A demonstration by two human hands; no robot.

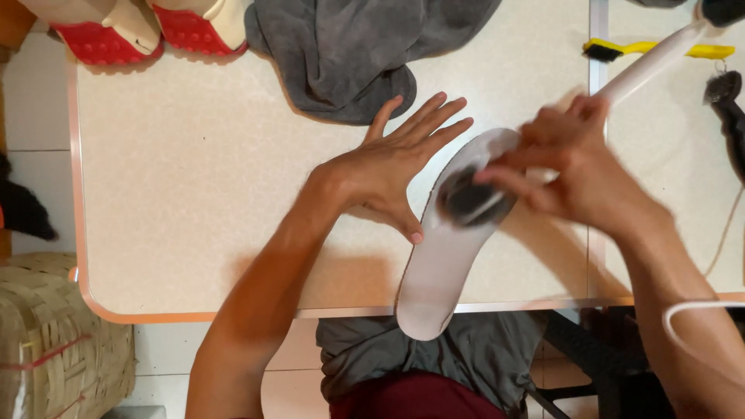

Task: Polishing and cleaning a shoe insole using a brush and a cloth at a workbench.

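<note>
A white shoe insole (434, 271) lies on the beige table (194, 178), its near end hanging past the front edge. My left hand (388, 167) rests flat beside the insole with fingers spread, its thumb touching the insole's left edge. My right hand (574, 167), blurred by motion, grips a white-handled brush (648, 62) whose dark round head (469, 200) presses on the insole's upper half. A white cord (691, 310) loops by my right forearm.
A grey cloth (357, 46) lies crumpled at the table's far edge. A pair of red-soled shoes (140, 27) sits at the far left. A yellow brush (660, 50) and a dark brush (725, 101) lie on the right. A woven basket (54, 341) stands on the floor at left.
</note>
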